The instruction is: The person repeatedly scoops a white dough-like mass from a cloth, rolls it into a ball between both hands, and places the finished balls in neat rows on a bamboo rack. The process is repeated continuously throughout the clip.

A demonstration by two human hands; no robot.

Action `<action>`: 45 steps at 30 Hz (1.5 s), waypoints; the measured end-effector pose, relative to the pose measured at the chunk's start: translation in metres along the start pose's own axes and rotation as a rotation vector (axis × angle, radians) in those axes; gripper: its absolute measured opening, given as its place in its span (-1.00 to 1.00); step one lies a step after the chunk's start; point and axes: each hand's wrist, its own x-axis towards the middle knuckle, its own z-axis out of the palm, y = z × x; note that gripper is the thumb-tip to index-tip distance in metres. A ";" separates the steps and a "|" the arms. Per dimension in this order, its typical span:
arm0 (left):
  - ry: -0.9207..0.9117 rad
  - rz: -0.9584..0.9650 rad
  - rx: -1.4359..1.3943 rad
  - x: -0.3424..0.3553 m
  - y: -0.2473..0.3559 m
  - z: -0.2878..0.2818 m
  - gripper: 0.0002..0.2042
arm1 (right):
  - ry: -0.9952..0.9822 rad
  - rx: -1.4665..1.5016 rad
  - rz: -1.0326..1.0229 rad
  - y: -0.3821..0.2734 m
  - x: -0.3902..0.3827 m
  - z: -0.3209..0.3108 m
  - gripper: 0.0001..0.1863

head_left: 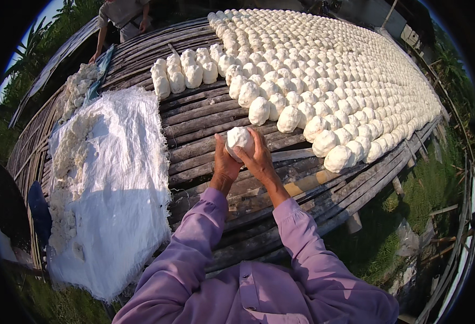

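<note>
Between my two palms is a rounded white lump (238, 139) of a dough-like material, held over the bamboo platform (194, 121). My left hand (225, 164) is cupped around its left and lower side. Around the right side curls my right hand (258, 157), its thumb laid across the front of the lump. Just beyond my hands stand the nearest white lumps (259, 111) of a large array, similar in size and shape to the held one. What the lump is made of cannot be told for certain.
Left of me a white woven plastic sheet (124, 162) covers the poles, with crumbly white material (67, 162) along its left side. A short row of lumps (186, 73) stands beyond it. Another person (124, 19) reaches toward the far left crumbs. Grass (377, 243) lies below the platform's right edge.
</note>
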 end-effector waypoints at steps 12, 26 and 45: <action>0.032 0.016 0.310 -0.017 0.058 0.010 0.02 | 0.416 0.382 0.407 0.105 0.042 -0.032 0.08; 0.458 0.495 0.550 -0.270 0.300 -0.157 -0.29 | -0.456 0.425 0.139 -0.115 0.025 0.235 -0.52; 1.481 0.923 0.664 -0.540 0.458 -0.472 -0.25 | -1.024 0.115 -0.620 -0.452 -0.050 0.727 -0.11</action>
